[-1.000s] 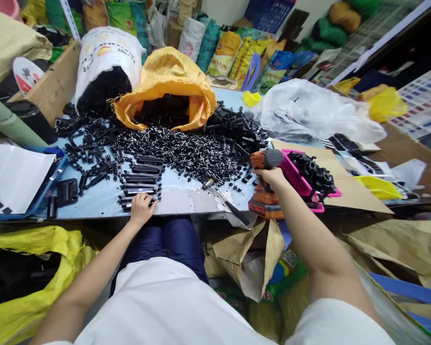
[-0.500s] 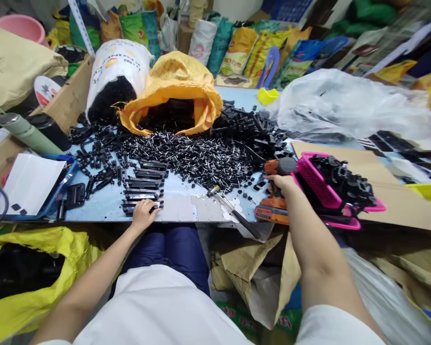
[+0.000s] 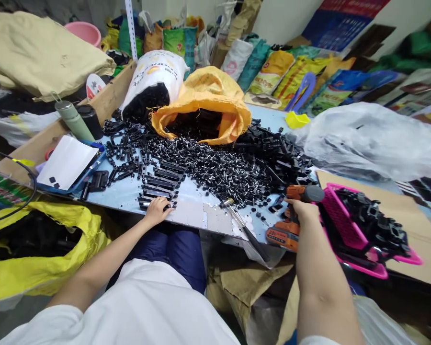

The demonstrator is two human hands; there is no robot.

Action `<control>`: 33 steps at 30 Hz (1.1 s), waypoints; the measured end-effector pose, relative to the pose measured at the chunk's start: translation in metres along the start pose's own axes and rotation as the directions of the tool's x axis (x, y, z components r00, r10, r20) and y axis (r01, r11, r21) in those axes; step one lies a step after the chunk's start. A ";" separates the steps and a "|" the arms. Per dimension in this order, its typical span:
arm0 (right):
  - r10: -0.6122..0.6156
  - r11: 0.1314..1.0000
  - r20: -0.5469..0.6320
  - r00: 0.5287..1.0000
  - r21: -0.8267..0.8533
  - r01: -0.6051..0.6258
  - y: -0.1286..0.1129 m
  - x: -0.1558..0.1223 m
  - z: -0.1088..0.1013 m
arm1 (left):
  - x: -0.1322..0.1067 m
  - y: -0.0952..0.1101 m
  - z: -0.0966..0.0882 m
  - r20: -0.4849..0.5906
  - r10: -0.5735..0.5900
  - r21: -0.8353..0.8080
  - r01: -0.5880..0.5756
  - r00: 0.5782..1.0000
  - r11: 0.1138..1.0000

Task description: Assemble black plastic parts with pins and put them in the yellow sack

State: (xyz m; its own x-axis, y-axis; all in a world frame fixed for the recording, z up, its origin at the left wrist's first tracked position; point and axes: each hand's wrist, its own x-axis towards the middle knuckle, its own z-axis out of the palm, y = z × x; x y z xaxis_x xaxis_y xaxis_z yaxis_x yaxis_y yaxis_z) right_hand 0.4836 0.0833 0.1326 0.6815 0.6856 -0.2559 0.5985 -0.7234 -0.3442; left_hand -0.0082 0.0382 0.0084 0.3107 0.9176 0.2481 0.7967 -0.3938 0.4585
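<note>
My left hand [image 3: 157,211] rests at the table's front edge, fingers curled over the nearest long black plastic part [image 3: 146,205]. That part lies at the front of a row of several similar black parts [image 3: 162,180]. My right hand [image 3: 303,211] is wrapped round the handle of an orange and grey cordless drill [image 3: 283,234], which stands on its battery near the front edge. Between the hands lies a hammer [image 3: 246,230], its dark handle sticking out over the edge. Behind it spreads a heap of small black pieces with metal pins [image 3: 219,170].
An orange sack [image 3: 215,88] and a white sack [image 3: 154,72] lie open behind the heap. Right of the drill stands a pink basket [image 3: 345,218] of black parts on cardboard. At left are a blue tray with white paper [image 3: 68,163] and a green bottle [image 3: 72,120].
The camera view has turned and tilted, so the scene appears shifted right and lower. Both hands stay at the same things; the drill and the row of parts look unmoved on the table.
</note>
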 end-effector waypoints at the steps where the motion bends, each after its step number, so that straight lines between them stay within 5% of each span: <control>1: 0.075 0.997 -0.031 0.997 -0.017 -0.076 0.002 -0.002 -0.002 | 0.001 0.000 -0.003 0.002 0.005 -0.020 -0.005 1.000 1.000; 4: 0.112 0.983 -0.280 0.953 -0.107 -0.147 0.009 -0.018 -0.008 | 0.005 -0.002 -0.015 0.013 0.016 -0.056 -0.015 1.000 0.998; 6: -0.066 0.989 -0.504 0.861 -0.148 -0.011 0.005 -0.038 -0.005 | 0.007 -0.003 -0.026 -0.009 -0.020 -0.049 0.019 1.000 0.999; 8: -0.315 0.949 -0.547 0.775 -0.188 0.254 -0.014 -0.060 0.010 | 0.003 -0.002 -0.035 -0.065 -0.091 -0.088 0.085 0.994 0.992; 11: -0.652 0.753 -0.257 0.713 -0.106 0.650 -0.082 -0.095 0.060 | -0.013 0.005 -0.044 -0.085 -0.248 -0.307 0.211 0.965 0.928; 12: -0.751 0.659 -0.119 0.650 -0.068 0.749 -0.113 -0.106 0.082 | -0.021 0.008 -0.044 -0.048 -0.301 -0.400 0.258 0.952 0.879; 15: -0.923 0.347 0.160 0.351 -0.050 0.936 -0.208 -0.133 0.152 | -0.044 0.018 -0.039 0.133 -0.424 -0.628 0.407 0.896 0.663; 16: -0.923 0.294 0.237 0.304 -0.080 0.953 -0.235 -0.140 0.172 | -0.051 0.021 -0.037 0.199 -0.452 -0.679 0.455 0.869 0.576; 20: -0.877 0.228 0.405 0.259 -0.124 0.966 -0.303 -0.143 0.214 | -0.068 0.025 -0.033 0.433 -0.535 -0.756 0.615 0.725 0.222; 26: -0.778 0.216 0.613 0.138 0.056 0.975 -0.328 -0.116 0.207 | -0.080 0.025 -0.043 0.697 -0.497 -0.676 0.704 0.517 -0.215; 28: -0.693 0.320 0.710 0.129 0.141 0.937 -0.329 -0.118 0.212 | -0.078 0.026 -0.042 0.751 -0.479 -0.640 0.678 0.454 -0.361; 30: -0.653 0.415 0.737 0.174 0.156 0.896 -0.325 -0.127 0.223 | -0.075 0.028 -0.038 0.763 -0.513 -0.634 0.610 0.393 -0.476; 33: -0.650 0.457 0.738 0.181 0.190 0.869 -0.302 -0.147 0.241 | -0.070 0.035 -0.028 0.656 -0.651 -0.753 0.387 0.380 -0.533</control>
State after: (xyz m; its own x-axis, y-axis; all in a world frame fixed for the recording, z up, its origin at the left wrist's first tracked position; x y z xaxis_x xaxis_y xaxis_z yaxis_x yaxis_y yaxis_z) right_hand 0.1011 0.2208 0.0568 -0.5765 0.6541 -0.4897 0.7860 0.2802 -0.5511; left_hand -0.0165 -0.0409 0.0306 -0.0605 0.6418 -0.7645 -0.6943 0.5232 0.4942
